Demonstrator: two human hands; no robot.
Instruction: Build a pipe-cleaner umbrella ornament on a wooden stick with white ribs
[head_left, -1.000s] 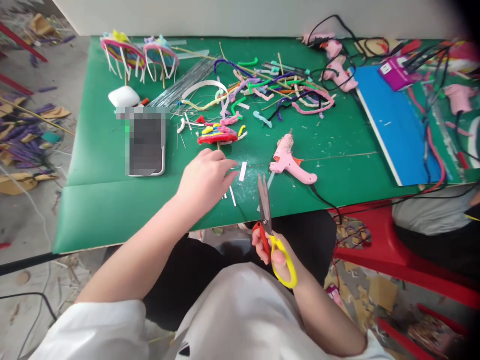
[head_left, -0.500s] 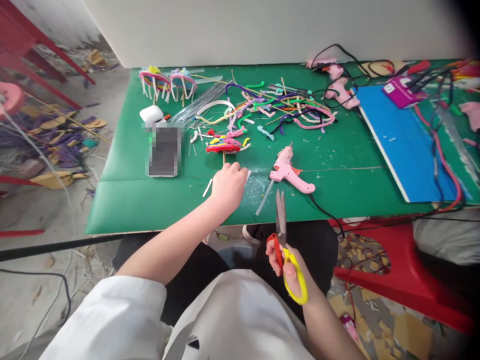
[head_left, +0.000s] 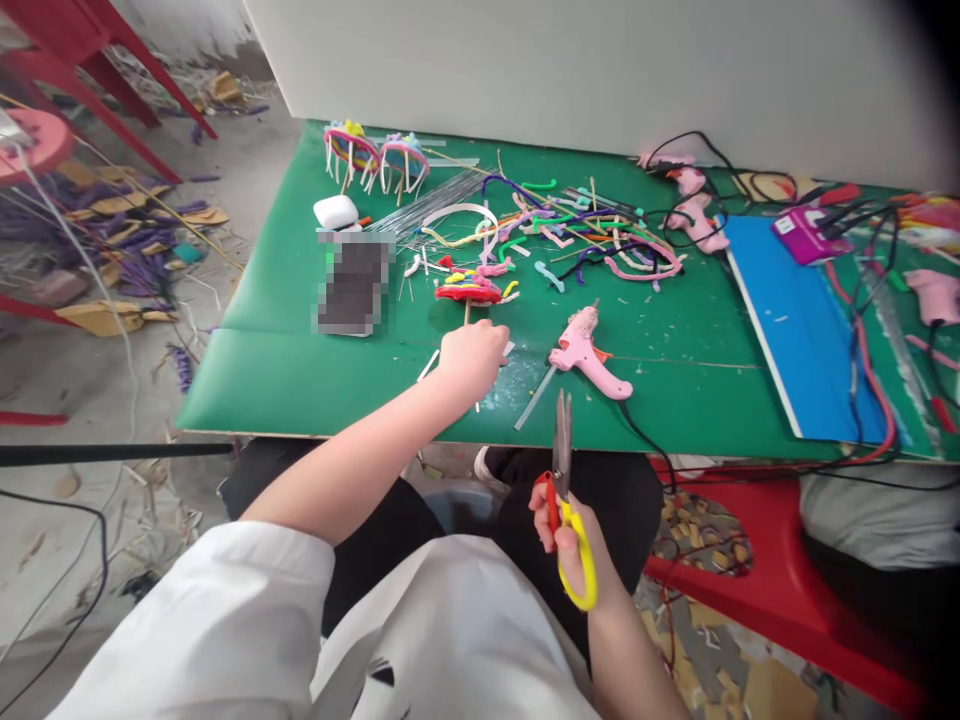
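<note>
Scissors (head_left: 562,455) sit in the right grip (head_left: 568,548), fingers and thumb closed round the red and yellow handles, blades slightly parted, their long axis pointing away from the body toward the desk (head_left: 697,400). The left grip (head_left: 474,362) is the nearer one to a white strip (head_left: 509,349), which shows at its fingertips, ahead and to the left of the blade tips; whether the fingers pinch it I cannot fairly tell. Just beyond that grip stands a red-rimmed disc (head_left: 469,292) on a stick. A pink glue gun (head_left: 589,360) lies on the desk past the blades, to their right.
</note>
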